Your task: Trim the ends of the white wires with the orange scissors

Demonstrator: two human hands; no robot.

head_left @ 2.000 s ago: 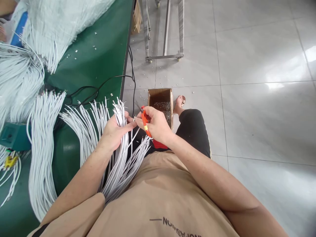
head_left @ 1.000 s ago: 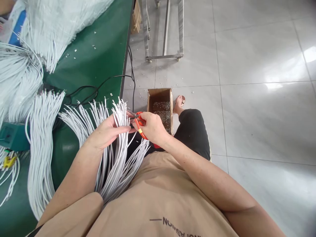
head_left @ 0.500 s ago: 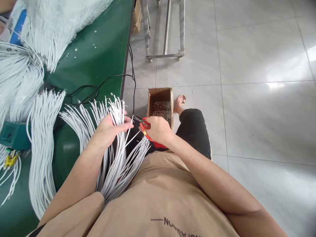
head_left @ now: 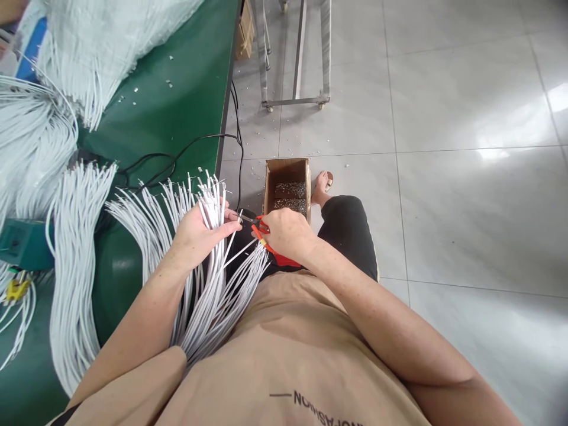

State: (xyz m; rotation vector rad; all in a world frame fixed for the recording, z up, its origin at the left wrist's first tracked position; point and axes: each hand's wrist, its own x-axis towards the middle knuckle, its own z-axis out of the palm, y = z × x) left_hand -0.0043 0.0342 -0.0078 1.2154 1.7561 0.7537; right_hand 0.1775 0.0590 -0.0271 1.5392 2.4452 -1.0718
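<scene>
Over the person's lap, beside the edge of the green counter (head_left: pixel 186 94), the left hand (head_left: pixel 193 236) has its fingers clamped round an upright bundle of white wires (head_left: pixel 213 207), the trimmed-looking ends fanning out above the grip. Its thumb lies across the front of the bundle, the tip next to the end of a single wire standing slightly apart on the right. The right hand (head_left: pixel 288 234) has its fingers wrapped round the red-handled cutters (head_left: pixel 265 244), whose dark, narrow blades point left to that wire end, close by the left thumb; whether they touch the wire cannot be told. Below the cutters, a looser spread of white wires (head_left: pixel 251 272) slants across the lap, its ends just under the right hand. Behind the left wrist, more wires lie in a fan (head_left: pixel 148 222) at the counter's edge, and a thick, curved bundle (head_left: pixel 73 260) rests farther left, near a dark green device (head_left: pixel 26 245). A black cord (head_left: pixel 195 142) runs over the counter's edge. Beyond the right hand, an open cardboard box (head_left: pixel 286 170) on the grey floor (head_left: pixel 452 100) holds small clippings (head_left: pixel 290 204).
</scene>
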